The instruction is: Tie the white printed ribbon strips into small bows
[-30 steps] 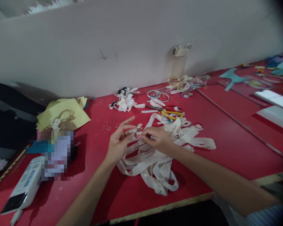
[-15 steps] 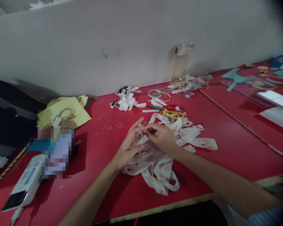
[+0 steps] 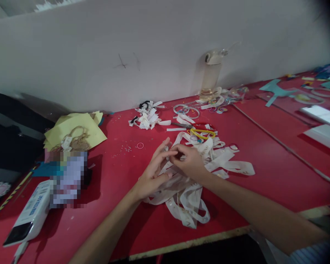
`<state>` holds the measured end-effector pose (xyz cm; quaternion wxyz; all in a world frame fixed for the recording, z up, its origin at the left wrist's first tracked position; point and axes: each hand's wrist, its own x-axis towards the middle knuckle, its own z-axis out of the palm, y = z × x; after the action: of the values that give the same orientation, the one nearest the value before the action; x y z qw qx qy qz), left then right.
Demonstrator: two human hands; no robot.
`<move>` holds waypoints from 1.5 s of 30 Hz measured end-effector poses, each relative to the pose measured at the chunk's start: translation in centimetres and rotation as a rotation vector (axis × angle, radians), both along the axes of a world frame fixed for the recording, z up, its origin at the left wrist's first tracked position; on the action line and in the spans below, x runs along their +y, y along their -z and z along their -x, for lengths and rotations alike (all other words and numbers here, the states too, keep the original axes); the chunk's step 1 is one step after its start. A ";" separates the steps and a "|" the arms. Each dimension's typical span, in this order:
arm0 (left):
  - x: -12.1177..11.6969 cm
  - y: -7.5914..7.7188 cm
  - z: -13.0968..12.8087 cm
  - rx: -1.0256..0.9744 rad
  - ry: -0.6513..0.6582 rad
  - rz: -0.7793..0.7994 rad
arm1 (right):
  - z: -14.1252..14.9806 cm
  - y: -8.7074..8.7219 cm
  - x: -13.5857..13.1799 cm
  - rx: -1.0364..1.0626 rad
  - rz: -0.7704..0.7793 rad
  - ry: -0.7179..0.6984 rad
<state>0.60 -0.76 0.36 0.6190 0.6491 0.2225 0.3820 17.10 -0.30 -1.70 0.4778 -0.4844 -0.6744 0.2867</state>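
Observation:
A tangled heap of cream printed ribbon (image 3: 198, 190) lies on the red table (image 3: 121, 176). Both hands meet over its upper left part. My left hand (image 3: 154, 170) has its fingers stretched toward the right hand, thumb and forefinger touching a small ribbon piece. My right hand (image 3: 188, 161) is curled, pinching the same small piece of ribbon between thumb and fingers. What lies exactly between the fingertips is mostly hidden.
Yellow and red hoops (image 3: 201, 132) and scissors lie behind the heap. A pile of cut ribbon scraps (image 3: 147, 117) and a clear bottle (image 3: 210, 75) stand near the wall. Yellow paper (image 3: 74, 130) and a white device (image 3: 30, 216) lie left. The table's front edge is close.
Both hands shifted right and a little away from me, closing together over the ribbon heap. The left fingers, spread wide before, now lean against the right hand.

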 end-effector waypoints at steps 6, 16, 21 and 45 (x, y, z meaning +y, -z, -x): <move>0.5 -0.2 -0.1 -0.128 0.027 0.176 | 0.0 -0.4 -0.1 -0.035 0.032 0.049; 1.0 -1.4 0.7 -0.175 0.015 0.414 | 0.0 -0.6 0.2 -0.020 0.108 0.030; 1.1 -1.4 0.8 -0.152 -0.002 0.370 | -0.1 -0.4 0.2 -0.079 0.088 0.034; -1.0 -0.4 -0.4 0.854 -0.024 -0.991 | -0.5 0.7 0.4 0.135 0.062 -0.032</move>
<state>1.01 -1.77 0.76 0.0997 0.9496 0.2537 0.1547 17.62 0.13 -2.36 0.5023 -0.4678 -0.6392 0.3468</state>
